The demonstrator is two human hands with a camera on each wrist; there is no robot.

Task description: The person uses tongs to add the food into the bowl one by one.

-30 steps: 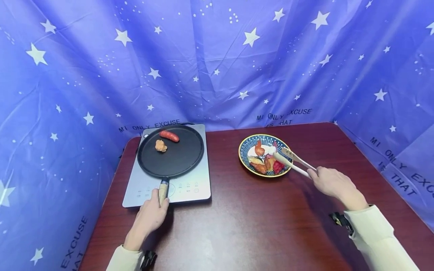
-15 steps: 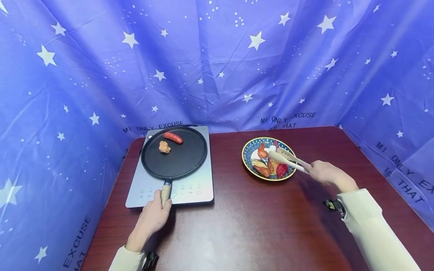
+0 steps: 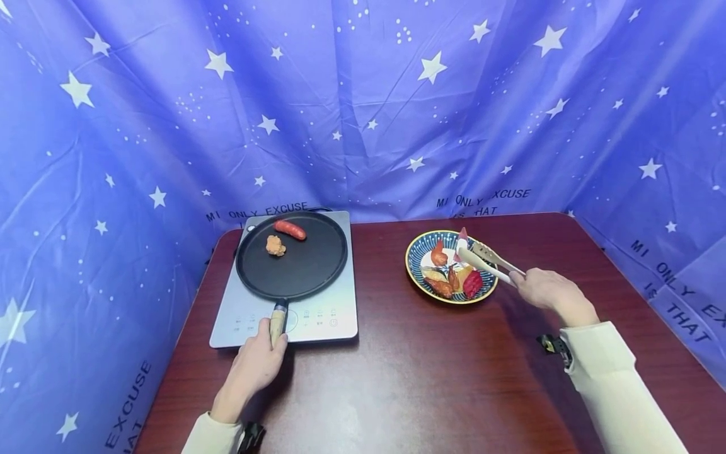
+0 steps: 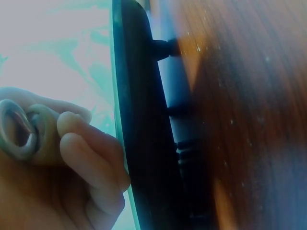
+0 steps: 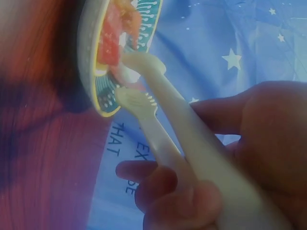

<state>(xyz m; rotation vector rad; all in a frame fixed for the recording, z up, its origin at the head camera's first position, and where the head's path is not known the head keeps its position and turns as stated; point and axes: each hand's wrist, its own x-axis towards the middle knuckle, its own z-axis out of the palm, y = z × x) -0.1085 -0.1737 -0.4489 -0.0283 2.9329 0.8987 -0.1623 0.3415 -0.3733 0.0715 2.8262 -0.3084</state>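
Note:
With its fingers wrapped round the wooden handle of a flat black pan, my left hand steadies it on the cooktop. A red sausage and a golden fried nugget lie in the pan. My right hand grips pale tongs, their tips over the blue patterned plate. A pink-and-white food piece stands up at the tong tips. Around it on the plate are an orange shrimp-like piece, a brown roasted piece and a dark red piece.
The silver induction cooktop sits at the left of the dark red wooden table. Its raised edge shows beside the left hand. A blue star-patterned curtain encloses the table's back and sides.
The tongs have reached in over the plate and narrowed, and the pink-and-white piece now stands higher at their tips. My left hand keeps its grip on the pan handle.

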